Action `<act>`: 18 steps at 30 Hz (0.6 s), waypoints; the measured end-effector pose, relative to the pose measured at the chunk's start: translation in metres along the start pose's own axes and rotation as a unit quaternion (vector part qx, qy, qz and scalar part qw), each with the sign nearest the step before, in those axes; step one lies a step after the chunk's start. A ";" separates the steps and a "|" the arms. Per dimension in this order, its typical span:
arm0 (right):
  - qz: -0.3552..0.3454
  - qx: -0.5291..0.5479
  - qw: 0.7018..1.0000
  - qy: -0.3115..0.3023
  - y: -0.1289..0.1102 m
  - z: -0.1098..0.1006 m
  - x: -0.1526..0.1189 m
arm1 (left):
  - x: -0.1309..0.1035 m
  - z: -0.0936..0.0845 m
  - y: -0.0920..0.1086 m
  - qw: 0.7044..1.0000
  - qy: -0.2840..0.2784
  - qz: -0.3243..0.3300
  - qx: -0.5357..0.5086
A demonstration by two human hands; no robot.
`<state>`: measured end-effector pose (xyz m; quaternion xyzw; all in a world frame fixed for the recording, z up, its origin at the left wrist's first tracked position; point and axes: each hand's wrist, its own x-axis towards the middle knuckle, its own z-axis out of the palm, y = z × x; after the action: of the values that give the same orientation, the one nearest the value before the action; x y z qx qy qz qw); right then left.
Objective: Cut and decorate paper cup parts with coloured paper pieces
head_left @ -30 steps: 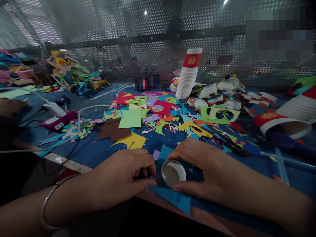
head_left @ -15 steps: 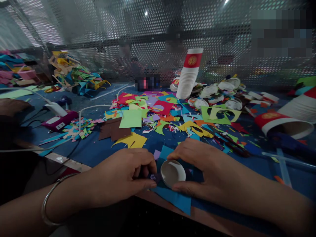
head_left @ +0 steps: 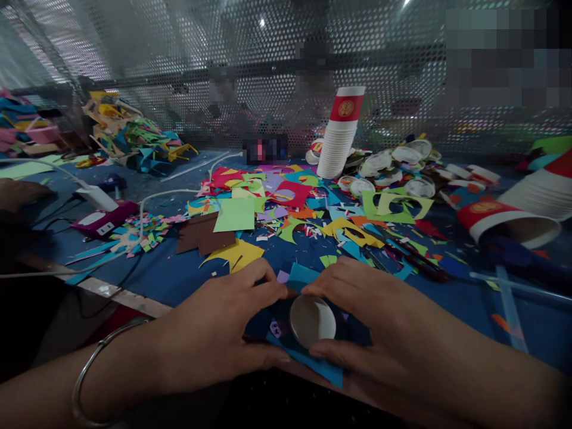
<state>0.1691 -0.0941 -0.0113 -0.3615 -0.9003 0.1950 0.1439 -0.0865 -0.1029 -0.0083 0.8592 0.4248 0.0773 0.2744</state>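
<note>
Between the thumb and fingers of my right hand stands a small round white cup bottom, its hollow side facing up. It rests over a dark piece whose left end carries a small pale purple figure. Beneath these lies a sheet of blue paper at the table edge. My left hand is open to the left of the cup bottom, thumb and fingers apart around the dark piece's end. Its index fingertip comes close to the rim; whether it touches, I cannot tell. A bangle circles my left wrist.
Coloured paper scraps spread across the blue table. Behind stand stacked paper cups beside cut cup rings. Scissors and a tipped cup lie right. A purple power socket with cables and another person's hand are left.
My left hand has opened from a pinch at the dark piece's left end, its fingers moving up towards the cup bottom's rim. My right hand stays around the cup bottom, which now looks less tilted.
</note>
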 end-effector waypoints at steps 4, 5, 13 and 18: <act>-0.010 -0.007 1.000 0.017 -0.002 0.004 -0.005 | 0.000 0.002 -0.001 1.000 0.001 -0.001 0.006; -0.012 -0.008 1.000 0.021 -0.002 0.004 -0.006 | 0.000 0.002 -0.001 1.000 0.003 0.001 0.007; -0.023 -0.013 0.999 0.035 -0.003 0.006 -0.014 | -0.001 0.002 -0.001 1.000 0.010 0.004 0.010; -0.026 -0.017 0.998 0.046 -0.004 0.009 -0.016 | -0.010 0.006 -0.003 1.000 0.021 0.001 -0.003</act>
<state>0.1744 -0.1106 -0.0189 -0.3491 -0.9050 0.1593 0.1839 -0.0923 -0.1118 -0.0137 0.8570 0.4292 0.0969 0.2683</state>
